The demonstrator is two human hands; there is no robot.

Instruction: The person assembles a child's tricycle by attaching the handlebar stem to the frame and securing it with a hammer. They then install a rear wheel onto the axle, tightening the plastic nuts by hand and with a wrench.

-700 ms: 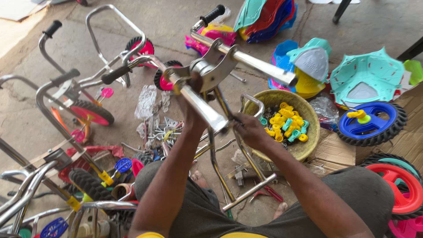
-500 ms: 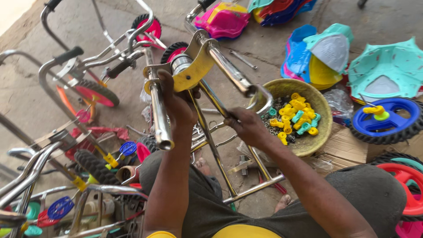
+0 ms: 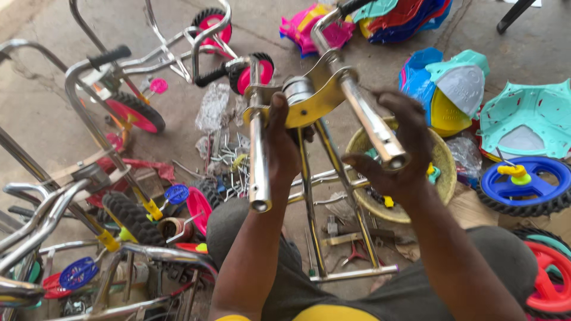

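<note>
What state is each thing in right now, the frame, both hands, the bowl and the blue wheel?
Chrome frame: upright, held up off the floor.
Left hand: gripping the frame below its yellow bracket.
Right hand: fingers curled round the right chrome tube.
Yellow bowl: holds small parts.
Blue wheel: lying flat.

Bare forearms, grey trousers, yellow shirt hem

Bare floor (image 3: 41, 128) far left passable; tricycle frames (image 3: 119, 77), loose hardware (image 3: 229, 160), bowl (image 3: 443, 172), wheels (image 3: 523, 184) block elsewhere.
</note>
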